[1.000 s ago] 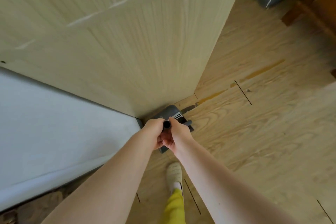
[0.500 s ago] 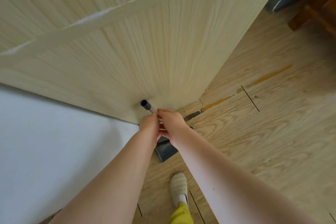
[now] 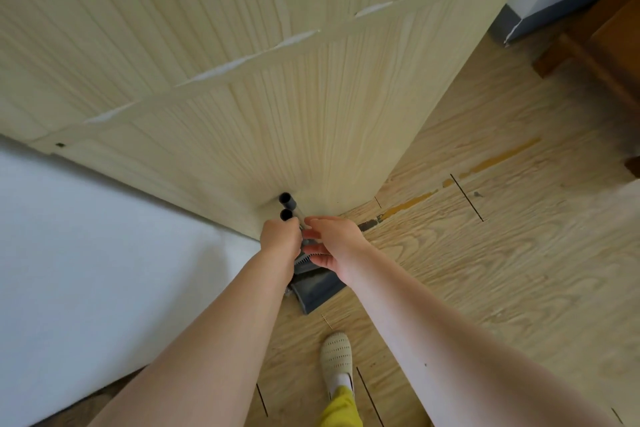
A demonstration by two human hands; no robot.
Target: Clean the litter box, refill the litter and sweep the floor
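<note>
A second dark handle end has come into view beside the first since half a second ago, and the right hand has loosened. The left hand is clenched round the broom and dustpan handles, smooth round tubes pointing up at the camera. The right hand's fingers curl loosely beside them, with contact unclear. The grey plastic dustpan sits on the grained wooden floor, partly hidden by both hands, against the pale ribbed cabinet.

Both forearms outstretched, left hand fisted, right hand loosely curled, hands touching
</note>
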